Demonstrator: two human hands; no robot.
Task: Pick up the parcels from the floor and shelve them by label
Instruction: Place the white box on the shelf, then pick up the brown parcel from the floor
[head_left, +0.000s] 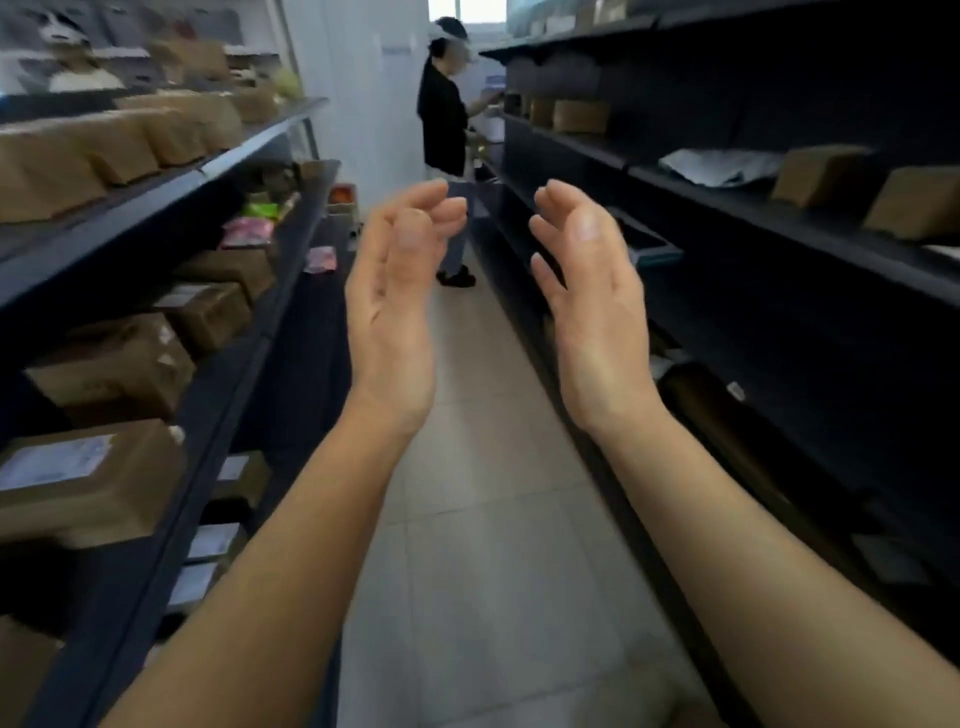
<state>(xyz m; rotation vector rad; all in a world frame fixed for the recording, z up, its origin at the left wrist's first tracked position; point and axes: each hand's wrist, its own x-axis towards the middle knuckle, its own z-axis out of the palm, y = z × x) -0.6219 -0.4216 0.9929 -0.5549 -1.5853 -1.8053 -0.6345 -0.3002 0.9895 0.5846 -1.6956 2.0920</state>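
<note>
Both my arms reach forward over the aisle floor. My left hand (395, 306) and my right hand (592, 312) are raised side by side with palms facing each other, fingers loosely curled and apart, holding nothing. Brown cardboard parcels with white labels fill the dark shelves on the left (109, 364), some pink and green bags (247, 231) among them. On the right shelves lie a few brown boxes (815, 174) and a grey bag (722, 166). A small pink parcel (319, 260) lies low by the left shelf, further down the aisle.
Dark shelving (249, 150) lines both sides of a narrow, pale-tiled aisle (483, 519). A person in a black top (444, 119) stands at the far end, facing the right shelf. A teal-edged tray (649, 249) juts from the right shelf.
</note>
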